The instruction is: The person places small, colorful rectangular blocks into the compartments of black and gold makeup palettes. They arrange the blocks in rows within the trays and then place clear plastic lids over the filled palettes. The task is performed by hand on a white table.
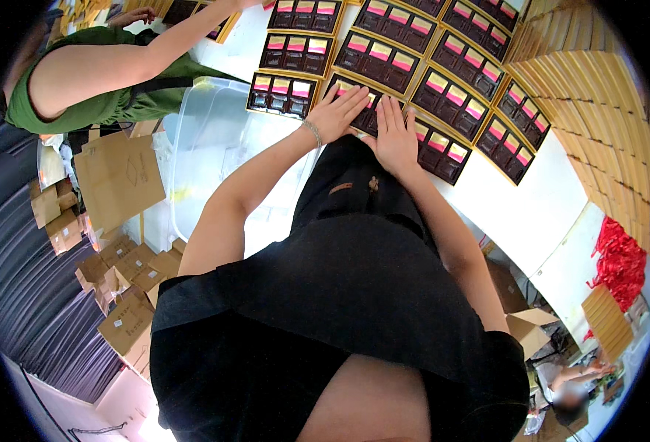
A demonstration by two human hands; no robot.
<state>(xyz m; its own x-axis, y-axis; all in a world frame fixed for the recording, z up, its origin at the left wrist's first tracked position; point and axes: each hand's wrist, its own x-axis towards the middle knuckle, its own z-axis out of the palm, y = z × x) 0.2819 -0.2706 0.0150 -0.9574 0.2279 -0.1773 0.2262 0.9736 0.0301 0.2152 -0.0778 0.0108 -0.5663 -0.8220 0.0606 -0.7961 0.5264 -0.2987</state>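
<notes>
My left hand (333,118) and my right hand (396,141) both lie with fingers stretched out over a dark tray (376,99) at the near edge of the white table. Each hand rests on one side of this tray and covers part of it. Like its neighbours, the tray is in a shallow gold-edged box and has three dark sections with pink and yellow printed tops. Another such tray (281,94) sits just left of my left hand, and one more (441,156) is right of my right hand. Neither hand grasps anything.
Rows of similar trays (376,51) cover the table ahead. Tall stacks of gold boxes (586,110) line the right. At left are a clear plastic bin (185,158), cardboard boxes (121,177) and a co-worker's arm (155,57) reaching over the table. Red ribbons (620,261) lie far right.
</notes>
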